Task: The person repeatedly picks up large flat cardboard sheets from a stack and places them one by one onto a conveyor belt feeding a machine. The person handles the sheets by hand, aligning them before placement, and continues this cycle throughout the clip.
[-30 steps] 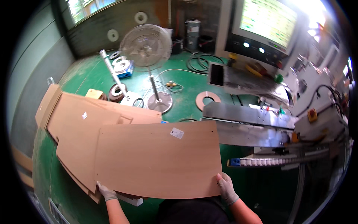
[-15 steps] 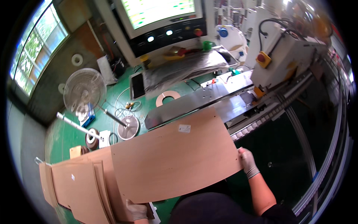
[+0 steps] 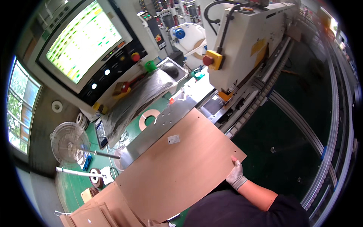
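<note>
Right hand (image 3: pixel 236 174), gloved, grips the right edge of brown panel (image 3: pixel 177 162). Panel lies flat, far end on the grey metal infeed plate (image 3: pixel 159 128). Left hand hidden under panel corner; grip not discernible.

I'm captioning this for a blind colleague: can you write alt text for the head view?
A gloved right hand grips the edge of a large brown wooden panel lying partly on a metal machine table. Behind stand a control screen and a floor fan.
</note>
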Action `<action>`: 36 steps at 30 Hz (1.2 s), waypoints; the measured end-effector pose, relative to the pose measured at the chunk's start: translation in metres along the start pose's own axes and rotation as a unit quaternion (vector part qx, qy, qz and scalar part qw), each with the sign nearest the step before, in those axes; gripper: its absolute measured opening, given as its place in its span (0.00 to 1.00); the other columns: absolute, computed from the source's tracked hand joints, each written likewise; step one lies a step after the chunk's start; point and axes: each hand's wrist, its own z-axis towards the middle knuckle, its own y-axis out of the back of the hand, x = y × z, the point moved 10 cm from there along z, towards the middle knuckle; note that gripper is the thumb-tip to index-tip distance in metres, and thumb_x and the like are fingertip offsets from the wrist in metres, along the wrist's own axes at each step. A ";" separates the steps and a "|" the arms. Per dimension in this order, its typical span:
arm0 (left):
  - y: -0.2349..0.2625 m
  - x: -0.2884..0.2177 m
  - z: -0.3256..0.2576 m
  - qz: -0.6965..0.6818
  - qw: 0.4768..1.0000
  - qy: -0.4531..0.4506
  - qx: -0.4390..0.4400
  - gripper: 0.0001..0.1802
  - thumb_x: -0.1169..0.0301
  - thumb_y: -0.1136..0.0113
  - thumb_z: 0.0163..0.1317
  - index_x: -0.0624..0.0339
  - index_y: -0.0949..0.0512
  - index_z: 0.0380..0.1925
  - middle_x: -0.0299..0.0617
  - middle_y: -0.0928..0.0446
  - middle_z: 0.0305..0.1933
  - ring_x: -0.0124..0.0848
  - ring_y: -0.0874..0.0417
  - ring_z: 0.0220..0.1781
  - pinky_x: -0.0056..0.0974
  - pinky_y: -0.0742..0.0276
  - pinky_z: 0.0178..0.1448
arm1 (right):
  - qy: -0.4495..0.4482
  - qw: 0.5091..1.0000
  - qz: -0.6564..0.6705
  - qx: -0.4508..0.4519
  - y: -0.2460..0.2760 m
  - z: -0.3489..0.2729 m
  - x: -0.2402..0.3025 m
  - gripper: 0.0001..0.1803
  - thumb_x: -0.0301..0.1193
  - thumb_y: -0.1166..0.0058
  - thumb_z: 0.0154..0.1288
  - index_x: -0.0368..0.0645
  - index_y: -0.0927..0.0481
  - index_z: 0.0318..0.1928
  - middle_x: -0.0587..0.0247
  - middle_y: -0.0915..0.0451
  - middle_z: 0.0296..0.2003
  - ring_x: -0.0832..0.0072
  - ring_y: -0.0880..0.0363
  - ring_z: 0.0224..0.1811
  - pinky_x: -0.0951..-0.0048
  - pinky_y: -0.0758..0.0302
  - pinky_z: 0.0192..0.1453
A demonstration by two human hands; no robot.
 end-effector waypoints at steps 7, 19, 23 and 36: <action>-0.148 0.043 -0.059 -0.231 0.931 0.260 0.109 0.25 0.53 0.53 0.79 0.62 0.23 0.60 0.51 0.19 0.60 0.49 0.23 0.66 0.53 0.32 0.76 | -0.011 0.998 0.045 0.031 -0.016 0.035 0.113 0.27 0.44 0.48 0.68 0.42 0.22 0.61 0.55 0.19 0.61 0.54 0.22 0.63 0.49 0.27 0.71; -0.188 0.168 -0.031 0.149 0.894 0.348 0.240 0.33 0.42 0.52 0.76 0.63 0.23 0.58 0.48 0.19 0.54 0.39 0.19 0.51 0.46 0.21 0.58 | 0.173 0.981 -0.082 0.027 -0.020 0.105 0.338 0.31 0.47 0.65 0.81 0.41 0.36 0.74 0.50 0.33 0.73 0.53 0.33 0.73 0.48 0.33 0.76; -0.276 0.150 -0.041 0.344 0.852 0.214 0.332 0.38 0.44 0.68 0.82 0.65 0.32 0.72 0.49 0.28 0.73 0.41 0.30 0.74 0.42 0.39 0.80 | 0.312 0.936 -0.157 0.039 -0.027 0.101 0.397 0.33 0.48 0.72 0.84 0.42 0.40 0.77 0.50 0.36 0.75 0.52 0.35 0.75 0.49 0.35 0.77; -0.414 0.039 -0.034 0.375 0.837 0.007 0.399 0.19 0.60 0.43 0.77 0.64 0.19 0.56 0.41 0.16 0.53 0.30 0.17 0.55 0.39 0.23 0.65 | -0.116 0.983 -0.106 0.097 0.004 0.014 0.106 0.30 0.53 0.58 0.79 0.49 0.26 0.69 0.63 0.23 0.67 0.60 0.26 0.70 0.52 0.32 0.76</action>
